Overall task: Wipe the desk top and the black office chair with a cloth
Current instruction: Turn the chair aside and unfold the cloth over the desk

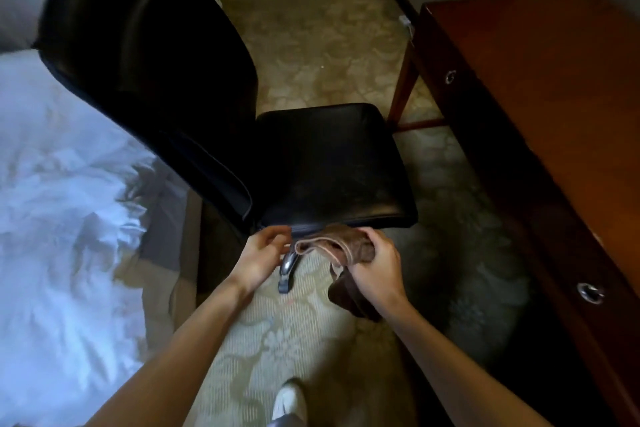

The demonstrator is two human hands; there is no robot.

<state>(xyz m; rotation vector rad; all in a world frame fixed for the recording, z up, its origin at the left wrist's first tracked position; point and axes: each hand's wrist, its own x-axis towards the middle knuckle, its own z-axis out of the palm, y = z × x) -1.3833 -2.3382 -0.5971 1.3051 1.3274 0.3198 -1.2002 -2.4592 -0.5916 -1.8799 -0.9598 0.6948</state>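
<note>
The black office chair (322, 163) stands in the middle, its tall backrest leaning to the left and its seat toward the desk. My right hand (375, 265) grips a brown cloth (341, 246) just below the seat's near edge; part of the cloth hangs down beneath the hand. My left hand (261, 255) hovers beside the cloth's left end with fingers loosely curled, holding nothing. The wooden desk top (561, 87) runs along the right side.
A bed with rumpled white linen (59, 204) fills the left. Patterned carpet (284, 333) lies between bed and desk. A chrome chair leg (287, 270) shows under the seat. My white shoe (289, 402) is at the bottom. Round drawer pulls (590, 292) mark the desk front.
</note>
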